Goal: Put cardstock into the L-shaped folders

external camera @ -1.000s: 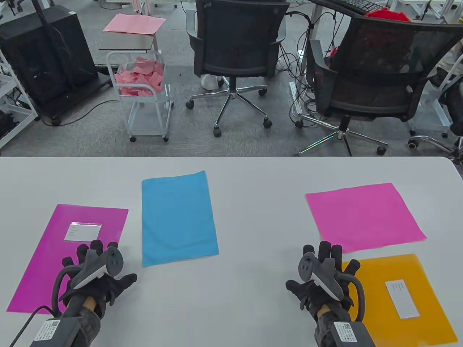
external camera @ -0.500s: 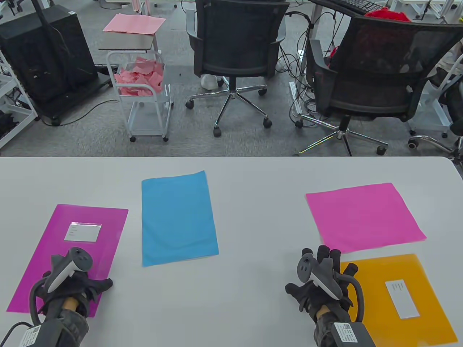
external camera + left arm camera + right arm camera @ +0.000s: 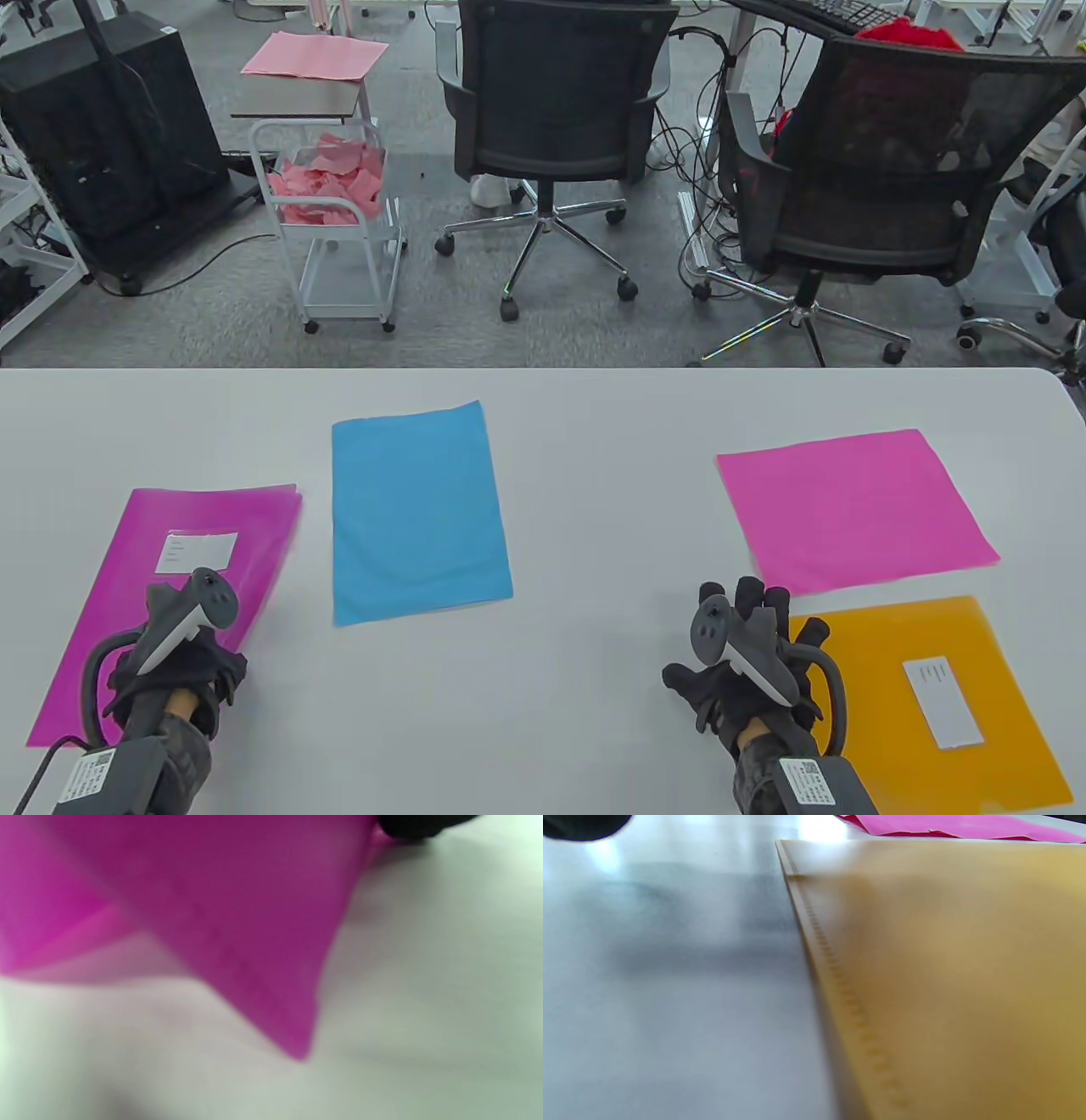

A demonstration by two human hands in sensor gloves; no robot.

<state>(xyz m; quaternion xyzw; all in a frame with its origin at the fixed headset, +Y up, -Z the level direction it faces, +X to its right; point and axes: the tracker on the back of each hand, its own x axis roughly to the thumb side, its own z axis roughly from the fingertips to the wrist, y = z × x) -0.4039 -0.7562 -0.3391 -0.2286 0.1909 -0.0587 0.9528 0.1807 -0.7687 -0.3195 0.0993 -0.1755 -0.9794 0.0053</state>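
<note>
A magenta L-shaped folder (image 3: 161,586) with a white label lies at the left of the table. My left hand (image 3: 182,675) is curled at its near right corner and pinches it. In the left wrist view that corner (image 3: 263,942) is raised off the table and the folder's layers part. A blue cardstock sheet (image 3: 420,509) lies flat to the right of the folder. A pink cardstock sheet (image 3: 853,509) lies at the right, with an orange folder (image 3: 933,705) in front of it. My right hand (image 3: 751,632) rests open on the table at the orange folder's left edge (image 3: 814,942).
The white table (image 3: 577,696) ends at a far edge; beyond it stand two office chairs (image 3: 551,127) and a small white cart (image 3: 339,212) with pink paper scraps. Bare table surface lies between my two hands.
My left hand moved back toward me, curled at the magenta folder's near right corner and lifted it; the folder shifted slightly. My right hand barely moved.
</note>
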